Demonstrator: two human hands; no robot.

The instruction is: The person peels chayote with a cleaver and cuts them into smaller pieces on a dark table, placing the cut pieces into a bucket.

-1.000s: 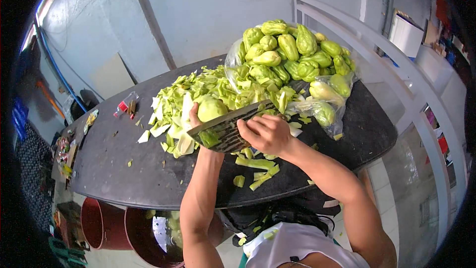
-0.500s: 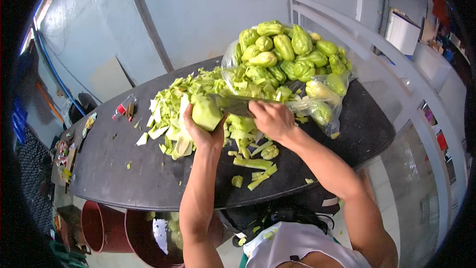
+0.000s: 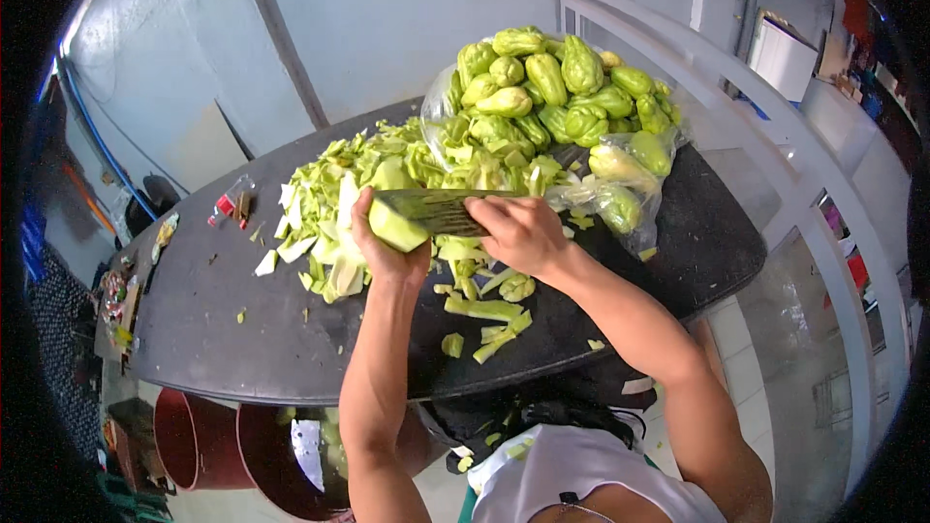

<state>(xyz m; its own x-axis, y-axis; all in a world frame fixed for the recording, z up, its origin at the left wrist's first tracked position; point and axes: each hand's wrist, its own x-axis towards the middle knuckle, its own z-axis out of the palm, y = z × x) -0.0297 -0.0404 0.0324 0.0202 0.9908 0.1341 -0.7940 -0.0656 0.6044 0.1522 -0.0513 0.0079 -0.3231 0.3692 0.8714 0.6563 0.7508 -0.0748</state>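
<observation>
My left hand (image 3: 395,263) is wrapped round a pale green, peeled chayote (image 3: 392,229), holding it up above the table. In my right hand (image 3: 523,235) is a knife (image 3: 436,211) with a broad, dark, wet-looking blade, gripped near its right end. The blade lies flat across the chayote and covers its middle. Behind and to the left of my hands spreads a heap of light green peelings (image 3: 325,199). A large pile of unpeeled chayotes (image 3: 562,97) rises at the far right, partly in a clear plastic bag (image 3: 438,108).
The dark table (image 3: 242,329) has a curved near edge. Loose green strips (image 3: 499,331) lie near it. Below the table at left stand dark red bins (image 3: 189,441), one with pale pieces inside. A white railing (image 3: 804,194) runs along the right; a red-capped bottle (image 3: 228,205) lies at left.
The knife has turned from edge-on to showing its broad side, and it now reaches further across the chayote. The chayote has tilted in my left hand. The whole view has shifted slightly.
</observation>
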